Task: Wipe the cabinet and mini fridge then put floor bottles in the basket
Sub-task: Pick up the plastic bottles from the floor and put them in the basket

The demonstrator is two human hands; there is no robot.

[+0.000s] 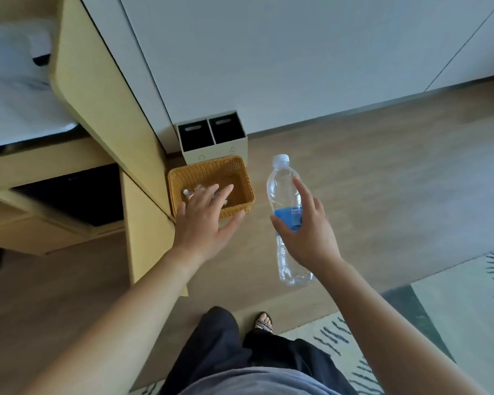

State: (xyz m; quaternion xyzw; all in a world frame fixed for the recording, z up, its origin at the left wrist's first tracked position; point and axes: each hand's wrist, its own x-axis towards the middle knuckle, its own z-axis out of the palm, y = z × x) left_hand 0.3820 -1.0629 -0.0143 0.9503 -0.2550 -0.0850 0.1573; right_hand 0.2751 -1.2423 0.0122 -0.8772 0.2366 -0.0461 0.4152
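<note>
My right hand (308,232) grips a clear plastic water bottle (283,189) with a blue label and white cap, held upright above the floor to the right of the basket. The woven tan basket (240,178) stands on the wooden floor beside the cabinet. Inside it lies another clear bottle (190,192), partly hidden by my left hand (204,220). That hand hovers over the basket's near edge with fingers spread and holds nothing. The dark mini fridge (77,195) sits in the yellow cabinet (97,89) on the left.
A two-compartment waste bin (211,149) stands behind the basket against the white wall. A patterned rug (454,303) covers the floor at lower right. My legs and a sandalled foot (264,322) are at the bottom. White plastic bags (15,81) lie on the cabinet top.
</note>
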